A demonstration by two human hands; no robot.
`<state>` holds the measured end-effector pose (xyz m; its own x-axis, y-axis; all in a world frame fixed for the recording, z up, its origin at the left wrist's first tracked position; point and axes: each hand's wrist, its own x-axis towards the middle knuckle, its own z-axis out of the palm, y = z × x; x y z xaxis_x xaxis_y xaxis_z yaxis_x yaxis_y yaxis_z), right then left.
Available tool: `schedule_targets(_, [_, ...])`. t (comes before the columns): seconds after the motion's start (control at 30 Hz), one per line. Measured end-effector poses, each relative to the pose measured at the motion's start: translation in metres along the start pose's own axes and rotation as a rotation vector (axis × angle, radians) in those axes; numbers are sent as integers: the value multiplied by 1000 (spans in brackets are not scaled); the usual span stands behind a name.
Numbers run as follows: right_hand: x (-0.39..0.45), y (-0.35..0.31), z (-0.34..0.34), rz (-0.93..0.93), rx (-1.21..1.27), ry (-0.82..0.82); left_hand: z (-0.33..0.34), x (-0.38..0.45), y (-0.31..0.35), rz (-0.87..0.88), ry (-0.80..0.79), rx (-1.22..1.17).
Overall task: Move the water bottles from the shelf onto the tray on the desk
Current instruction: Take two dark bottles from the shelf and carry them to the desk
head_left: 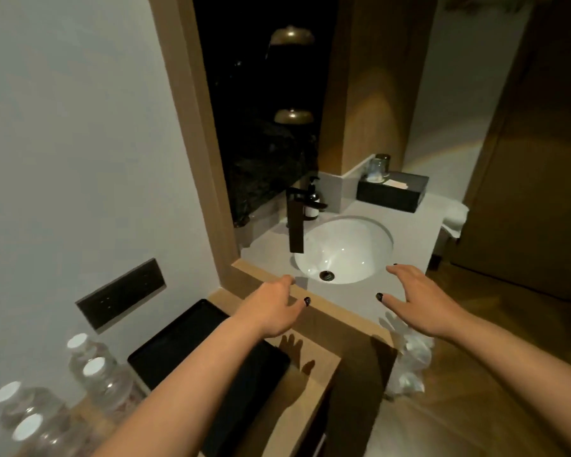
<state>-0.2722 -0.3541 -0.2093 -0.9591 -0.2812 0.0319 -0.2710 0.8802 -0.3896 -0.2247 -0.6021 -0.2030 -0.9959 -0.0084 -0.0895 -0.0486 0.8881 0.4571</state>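
Observation:
Several clear water bottles with white caps stand at the lower left on a wooden surface, the nearest to the tray being one bottle (103, 380) with another bottle (33, 433) further left. A black rectangular tray (178, 341) lies empty on the wooden desk (307, 367) beside them. My left hand (274, 308) hovers open above the tray's far end, fingers spread. My right hand (416, 298) is open too, held over the front edge of the grey counter. Neither hand holds anything.
A white sink basin (343, 249) with a dark faucet (297, 219) is set in the grey counter ahead. A soap bottle, a black box (393, 191) and glasses stand at the back. A dark switch panel (121, 295) is on the left wall. Crumpled plastic (409, 354) hangs below the counter.

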Motion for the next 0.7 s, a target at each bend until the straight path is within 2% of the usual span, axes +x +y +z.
schedule_targets(0.13, [-8, 67, -34, 54, 5, 27, 28, 25, 64, 77, -14, 37])
schedule_targets(0.43, [-32, 205, -103, 121, 45, 72, 105, 69, 197, 129, -64, 42])
schedule_targets(0.7, [-46, 293, -136, 244, 74, 116, 146, 112, 285, 234, -95, 1])
